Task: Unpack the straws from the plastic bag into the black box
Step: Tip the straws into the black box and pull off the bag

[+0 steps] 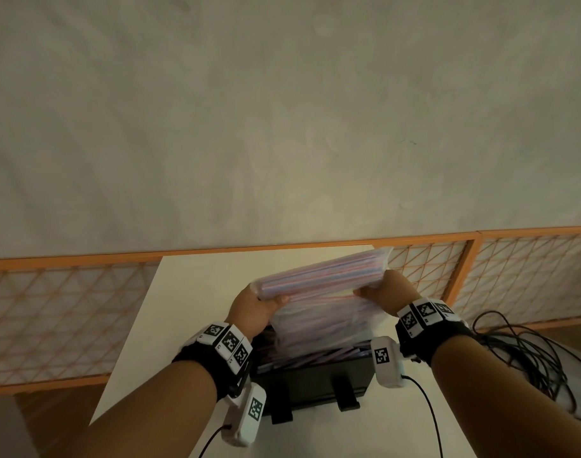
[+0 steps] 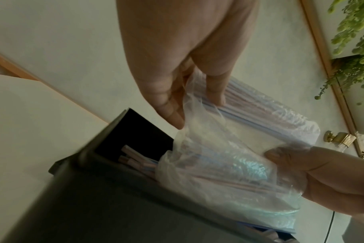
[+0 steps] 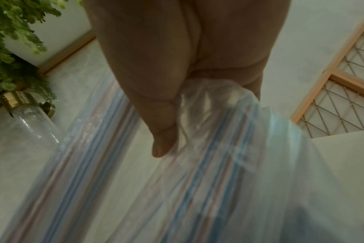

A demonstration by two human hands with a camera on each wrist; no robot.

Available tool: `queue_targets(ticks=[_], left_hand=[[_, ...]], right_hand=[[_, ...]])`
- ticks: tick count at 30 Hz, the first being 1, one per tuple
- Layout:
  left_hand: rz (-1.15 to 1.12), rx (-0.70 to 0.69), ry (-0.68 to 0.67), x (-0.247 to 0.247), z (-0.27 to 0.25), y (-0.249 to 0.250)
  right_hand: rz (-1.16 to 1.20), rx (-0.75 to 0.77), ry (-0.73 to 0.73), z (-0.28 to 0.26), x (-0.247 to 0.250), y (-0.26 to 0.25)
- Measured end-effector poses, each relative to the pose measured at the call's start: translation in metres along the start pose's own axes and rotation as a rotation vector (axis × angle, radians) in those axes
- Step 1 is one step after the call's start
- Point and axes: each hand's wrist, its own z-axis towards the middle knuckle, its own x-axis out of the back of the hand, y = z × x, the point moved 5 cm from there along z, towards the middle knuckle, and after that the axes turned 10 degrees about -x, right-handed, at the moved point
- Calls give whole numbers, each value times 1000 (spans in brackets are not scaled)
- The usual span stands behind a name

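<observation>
A clear plastic bag [image 1: 322, 302] full of pink and blue straws [image 1: 319, 276] hangs upended over the black box [image 1: 312, 381] on the white table. My left hand [image 1: 254, 307] grips the bag's upper left end and my right hand [image 1: 386, 292] grips its upper right end. The bag's mouth hangs down into the box, where several straws [image 2: 133, 160] lie inside. In the left wrist view my fingers [image 2: 170, 105] pinch the crumpled bag [image 2: 229, 164]. In the right wrist view my thumb [image 3: 162, 131] presses the bag [image 3: 218, 164] with striped straws showing through.
The white table [image 1: 190, 309] stands against an orange lattice fence [image 1: 61, 312] below a plain wall. A tangle of black cables [image 1: 527, 358] lies at the right. Green plants [image 2: 355, 32] and a brass-capped glass lamp [image 3: 29, 115] appear in the wrist views.
</observation>
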Motion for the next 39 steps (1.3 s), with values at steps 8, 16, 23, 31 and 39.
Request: queue_targets(ticks=[8, 16, 23, 31, 39], left_hand=[[19, 18, -59, 2, -1, 0], [-64, 95, 7, 5, -1, 1], [-149, 29, 138, 8, 3, 19], [40, -28, 146, 16, 8, 16], [-144, -11, 41, 10, 3, 21]], right_hand=[[196, 136, -4, -1, 6, -3], [667, 274, -39, 1, 16, -2], [706, 249, 60, 6, 27, -5], [725, 299, 52, 10, 29, -13], [820, 272, 71, 7, 28, -10]])
